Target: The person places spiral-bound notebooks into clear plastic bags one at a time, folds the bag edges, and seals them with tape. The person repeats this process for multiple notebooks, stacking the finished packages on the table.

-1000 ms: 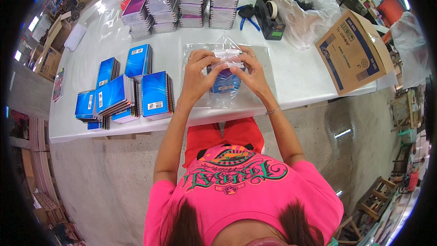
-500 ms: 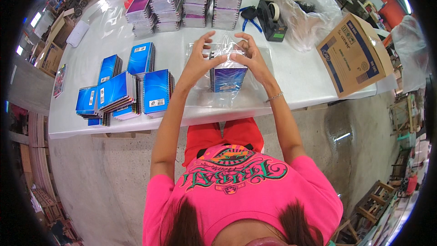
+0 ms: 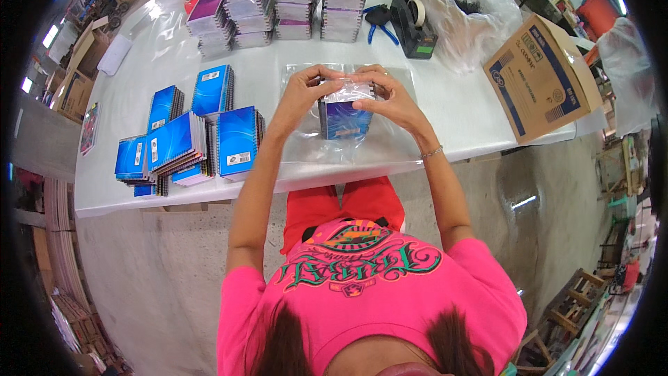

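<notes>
Left hand (image 3: pixel 306 87) curled, fingertips pinching the top left edge of the bagged notebook stack (image 3: pixel 343 118). Right hand (image 3: pixel 386 97) likewise curled, fingers pressed on the top right edge. Both hands grasp the same pack, thumbs nearly meeting over the clear wrap. Pack stands upright on the tabletop (image 3: pixel 452 111), atop flat clear plastic bags (image 3: pixel 348 146), centred just in front of the person.

Versus 0.5 s ago: hands sit closer together on the pack's top, fingers more folded in; pack position about the same. A second ago the pack lay flatter under the hands.

Outward: loose blue spiral notebooks (image 3: pixel 188 139) stacked to the left, wrapped notebook piles (image 3: pixel 292 0) along the far edge, tape dispenser (image 3: pixel 412 24) and blue scissors (image 3: pixel 379 19) beyond the hands, cardboard box (image 3: pixel 539 76) at right.
</notes>
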Available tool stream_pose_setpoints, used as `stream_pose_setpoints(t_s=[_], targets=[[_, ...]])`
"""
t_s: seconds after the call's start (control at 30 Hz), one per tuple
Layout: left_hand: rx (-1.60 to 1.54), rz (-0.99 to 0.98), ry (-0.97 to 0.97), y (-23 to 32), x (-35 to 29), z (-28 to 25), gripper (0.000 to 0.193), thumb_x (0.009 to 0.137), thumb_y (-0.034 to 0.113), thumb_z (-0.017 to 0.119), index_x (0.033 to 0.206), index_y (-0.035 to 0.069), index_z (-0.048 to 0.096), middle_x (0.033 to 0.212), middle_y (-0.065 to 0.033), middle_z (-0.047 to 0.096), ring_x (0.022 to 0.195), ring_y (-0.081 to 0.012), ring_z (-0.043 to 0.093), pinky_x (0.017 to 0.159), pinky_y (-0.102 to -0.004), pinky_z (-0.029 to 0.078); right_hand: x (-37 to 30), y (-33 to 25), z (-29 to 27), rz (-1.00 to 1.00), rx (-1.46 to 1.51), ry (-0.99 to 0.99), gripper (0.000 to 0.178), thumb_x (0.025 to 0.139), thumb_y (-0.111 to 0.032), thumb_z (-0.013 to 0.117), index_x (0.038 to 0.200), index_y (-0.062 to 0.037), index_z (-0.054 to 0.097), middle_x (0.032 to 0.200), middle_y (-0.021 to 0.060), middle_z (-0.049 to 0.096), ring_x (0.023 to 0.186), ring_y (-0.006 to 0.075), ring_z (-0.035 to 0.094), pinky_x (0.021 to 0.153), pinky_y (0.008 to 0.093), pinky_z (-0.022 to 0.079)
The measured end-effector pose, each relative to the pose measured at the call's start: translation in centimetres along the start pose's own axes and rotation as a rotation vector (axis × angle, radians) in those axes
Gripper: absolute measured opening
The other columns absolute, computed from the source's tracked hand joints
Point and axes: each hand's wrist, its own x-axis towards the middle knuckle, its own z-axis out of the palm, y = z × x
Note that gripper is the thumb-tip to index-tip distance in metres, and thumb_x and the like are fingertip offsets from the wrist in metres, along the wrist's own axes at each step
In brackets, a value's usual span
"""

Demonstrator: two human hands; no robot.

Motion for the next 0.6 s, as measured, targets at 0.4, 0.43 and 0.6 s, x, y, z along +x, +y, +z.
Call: stream_pose_setpoints(t_s=[0.4,0.43,0.6], targets=[[0.582,0.446,-0.009,1.7,-4.1,1.2,0.023,0.076,0.004,0.076,0.098,0.006,0.074,0.109,-0.009,0.069,0.118,-0.0261,0.059,0.109,-0.0403,0.038,-0.9,2.0,-1.3,-0.07,-0.042,0.008,0.02,0.087,-0.021,0.071,0.1,-0.0066,0.073,0.136,0.0098,0.051,0.119,0.0189,0.052,0.1,0.0326,0.04],[0.539,0.415,0.005,1.5,-4.3,1.3,0.022,0.076,0.003,0.076,0.098,0.005,0.074,0.108,-0.0093,0.069,0.117,-0.0261,0.059,0.108,-0.0401,0.038,-0.1,1.9,-2.1,0.009,0.121,0.164,0.024,0.092,-0.027,0.065,0.102,-0.0064,0.072,0.135,0.0101,0.054,0.121,0.0175,0.051,0.102,0.0332,0.039],[0.51,0.496,0.0,1.3,-3.9,2.5,0.021,0.076,0.0,0.075,0.096,0.003,0.073,0.101,-0.0093,0.067,0.113,-0.0264,0.06,0.098,-0.0366,0.046,4.4,9.5,-18.5,0.019,-0.531,0.866,0.043,0.095,-0.04,0.06,0.111,-0.001,0.068,0.094,0.0072,0.068,0.087,0.0159,0.063,0.079,0.0319,0.049]])
